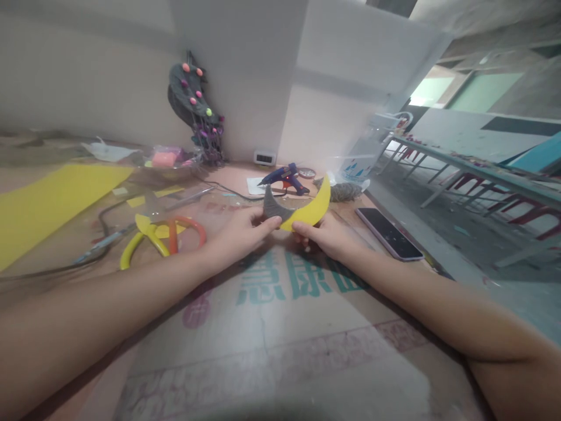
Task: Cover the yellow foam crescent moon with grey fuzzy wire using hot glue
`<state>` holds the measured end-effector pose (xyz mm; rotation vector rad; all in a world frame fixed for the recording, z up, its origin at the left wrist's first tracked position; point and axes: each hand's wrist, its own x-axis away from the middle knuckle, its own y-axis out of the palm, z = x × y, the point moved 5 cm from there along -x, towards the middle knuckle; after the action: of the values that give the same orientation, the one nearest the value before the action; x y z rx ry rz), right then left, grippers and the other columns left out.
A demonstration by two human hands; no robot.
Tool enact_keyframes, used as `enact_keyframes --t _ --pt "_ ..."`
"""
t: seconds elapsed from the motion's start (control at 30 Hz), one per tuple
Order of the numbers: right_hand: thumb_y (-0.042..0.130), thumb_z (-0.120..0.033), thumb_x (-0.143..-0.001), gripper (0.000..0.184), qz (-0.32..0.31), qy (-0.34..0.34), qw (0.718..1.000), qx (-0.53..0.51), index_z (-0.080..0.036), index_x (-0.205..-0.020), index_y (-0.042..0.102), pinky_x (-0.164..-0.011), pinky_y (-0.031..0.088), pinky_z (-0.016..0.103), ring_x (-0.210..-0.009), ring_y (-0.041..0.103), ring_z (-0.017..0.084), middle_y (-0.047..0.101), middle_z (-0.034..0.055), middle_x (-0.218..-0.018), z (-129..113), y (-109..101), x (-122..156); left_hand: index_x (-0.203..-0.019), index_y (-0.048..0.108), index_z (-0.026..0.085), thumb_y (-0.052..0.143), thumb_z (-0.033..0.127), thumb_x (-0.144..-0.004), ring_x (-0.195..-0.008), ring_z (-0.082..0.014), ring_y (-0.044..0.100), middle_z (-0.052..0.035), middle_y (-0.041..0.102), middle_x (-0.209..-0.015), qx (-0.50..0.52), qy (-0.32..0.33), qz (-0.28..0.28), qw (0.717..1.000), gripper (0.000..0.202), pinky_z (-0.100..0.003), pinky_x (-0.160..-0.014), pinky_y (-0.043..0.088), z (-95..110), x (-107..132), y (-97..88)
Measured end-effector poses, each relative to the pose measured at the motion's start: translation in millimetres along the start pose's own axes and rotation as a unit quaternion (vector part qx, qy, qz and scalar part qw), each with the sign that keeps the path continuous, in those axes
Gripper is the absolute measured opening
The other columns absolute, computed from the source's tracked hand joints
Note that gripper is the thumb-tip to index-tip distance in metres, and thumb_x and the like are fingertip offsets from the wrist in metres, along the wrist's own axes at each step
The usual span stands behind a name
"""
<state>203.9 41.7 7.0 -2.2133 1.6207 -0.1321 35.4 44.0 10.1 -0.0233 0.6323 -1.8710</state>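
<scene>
A crescent moon cutout [316, 207] is held up over the table between my two hands. Its right part is bare yellow, while grey yarn covers the left part. My left hand [256, 227] pinches the grey end, thumb in front. At the lower right, my right hand [322, 234] grips the yellow part with its thumb on the face and fingers curled behind. Just beyond the crescent lies a blue glue gun [284, 176] with a small red light. A skein of grey yarn [346, 192] rests to its right.
A phone [389, 233] lies right of my hands. Pliers with yellow handles [144, 237], orange-handled scissors [187, 225] and a yellow sheet [52, 202] are at left. A decorated grey crescent [186, 96] leans on the wall. Printed cardboard [280, 351] covers the near table.
</scene>
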Motion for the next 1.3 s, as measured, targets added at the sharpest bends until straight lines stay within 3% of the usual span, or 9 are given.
enact_keyframes --t 0.17,0.23,0.37,0.47,0.63,0.77,0.9,1.1,1.3 --pt "0.063 -0.045 -0.081 0.031 -0.011 -0.027 0.998 0.055 -0.019 -0.066 0.057 -0.044 0.039 0.024 -0.047 0.048 0.011 0.057 -0.0004 -0.056 -2.2 3.3 0.8 -0.107 0.067 0.018 0.055 0.037 -0.089 -0.104 -0.0233 0.063 -0.0063 0.071 -0.111 0.036 0.047 -0.016 0.998 0.029 -0.037 -0.092 0.048 0.6 -2.7 3.7" --pt "0.061 -0.042 -0.082 0.028 0.007 -0.031 0.996 0.079 -0.019 -0.067 0.057 -0.047 0.041 0.024 -0.049 0.049 0.011 0.056 -0.001 -0.056 -2.2 2.5 1.7 -0.114 0.064 0.018 0.058 0.039 -0.087 -0.1 -0.0222 0.064 -0.0068 0.07 -0.112 0.055 0.042 -0.002 0.998 0.034 -0.035 -0.086 0.05 -0.4 -2.5 2.3" --pt "0.061 -0.037 -0.081 0.021 0.015 -0.06 0.989 0.135 -0.018 -0.072 0.058 -0.054 0.043 0.024 -0.059 0.055 0.013 0.059 -0.0006 -0.062 -5.4 4.0 3.6 -0.106 0.064 0.018 0.059 0.047 -0.086 -0.074 -0.0183 0.064 -0.0048 0.071 -0.092 0.037 -0.01 0.013 0.999 0.036 -0.029 -0.063 0.05 -6.6 -0.4 0.5" --pt "0.06 -0.037 -0.082 0.023 0.017 -0.061 0.99 0.128 -0.017 -0.07 0.057 -0.053 0.043 0.023 -0.058 0.055 0.012 0.059 -0.0006 -0.062 -6.9 4.0 3.8 -0.102 0.064 0.018 0.056 0.04 -0.088 -0.083 -0.0195 0.064 -0.0045 0.07 -0.094 0.013 0.015 0.026 0.999 0.028 -0.029 -0.07 0.05 -4.9 -0.3 -0.6" --pt "0.055 -0.042 -0.084 0.034 0.024 -0.003 0.997 0.075 -0.017 -0.061 0.053 -0.044 0.039 0.021 -0.045 0.047 0.009 0.051 -0.0029 -0.052 -3.4 0.6 1.5 -0.091 0.061 0.017 0.046 0.021 -0.089 -0.086 -0.0178 0.063 -0.0035 0.067 -0.089 0.02 0.04 0.019 0.999 0.016 -0.03 -0.078 0.049 -4.3 -5.2 1.1" --pt "0.056 -0.045 -0.083 0.037 0.048 -0.005 0.997 0.066 -0.017 -0.059 0.052 -0.042 0.038 0.021 -0.043 0.045 0.008 0.05 -0.0027 -0.05 -3.7 -2.6 -0.1 -0.101 0.062 0.016 0.044 0.015 -0.087 -0.086 -0.0163 0.063 -0.0038 0.066 -0.092 0.058 0.048 0.008 0.997 0.023 -0.03 -0.082 0.049 -5.8 -8.6 3.2" --pt "0.056 -0.046 -0.083 0.038 0.059 0.002 0.996 0.065 -0.017 -0.059 0.052 -0.04 0.036 0.02 -0.041 0.045 0.007 0.049 -0.0031 -0.049 -2.5 -3.2 0.3 -0.107 0.063 0.017 0.051 0.022 -0.085 -0.098 -0.0185 0.062 -0.0052 0.069 -0.102 0.079 0.045 0.01 0.996 0.025 -0.031 -0.089 0.047 -4.3 -7.2 2.7" --pt "0.058 -0.047 -0.084 0.037 0.052 0.003 0.997 0.049 -0.017 -0.062 0.052 -0.041 0.037 0.021 -0.042 0.045 0.008 0.049 -0.0035 -0.051 -0.6 -1.5 3.2 -0.078 0.066 0.017 0.049 0.049 -0.088 -0.073 -0.0179 0.059 -0.0013 0.066 -0.076 -0.035 -0.024 0.012 0.999 0.037 -0.028 -0.065 0.041 -8.2 -2.8 -1.6" --pt "0.06 -0.039 -0.084 0.029 0.035 -0.047 0.995 0.078 -0.018 -0.066 0.055 -0.047 0.04 0.021 -0.049 0.049 0.009 0.053 -0.0028 -0.056 -4.9 0.1 2.3 -0.075 0.063 0.017 0.046 0.043 -0.09 -0.071 -0.0166 0.057 0.0 0.065 -0.074 -0.058 0.001 0.011 0.998 0.034 -0.027 -0.064 0.039 -4.6 -2.1 -2.2"
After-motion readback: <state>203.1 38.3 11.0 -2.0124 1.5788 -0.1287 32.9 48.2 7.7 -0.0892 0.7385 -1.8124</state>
